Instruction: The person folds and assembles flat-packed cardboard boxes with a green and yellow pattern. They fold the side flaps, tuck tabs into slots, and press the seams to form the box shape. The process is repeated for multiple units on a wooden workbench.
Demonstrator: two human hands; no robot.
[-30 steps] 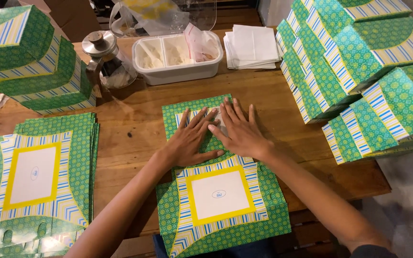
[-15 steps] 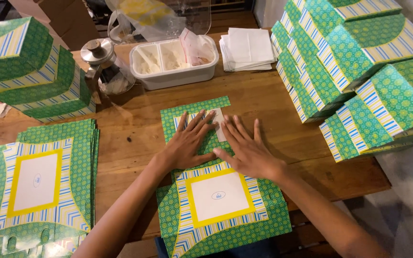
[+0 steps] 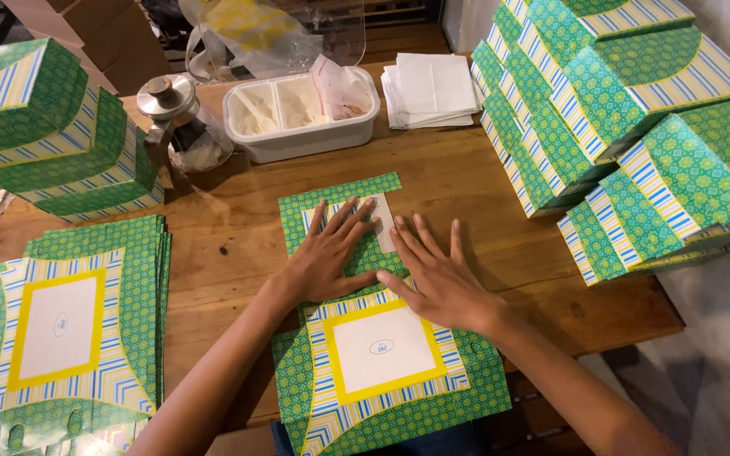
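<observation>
Head view showed the right hand [image 3: 441, 283] (flat, fingers spread, gripping nothing) had slid rightward off the flat green box blank [image 3: 365, 338]; the left hand [image 3: 331, 253] stayed pressing, open-palmed.

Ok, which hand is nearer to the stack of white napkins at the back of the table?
Right. The right hand lies flat on the green flat box blank, more directly below the white napkins. The left hand presses the same blank further left.

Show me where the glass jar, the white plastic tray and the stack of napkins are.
Glass jar [image 3: 181, 127]: head view, point on its glass body under the metal lid.
White plastic tray [image 3: 310, 143]: head view, point on its front wall.
Stack of napkins [image 3: 431, 87]: head view, point on the top sheet.
</observation>
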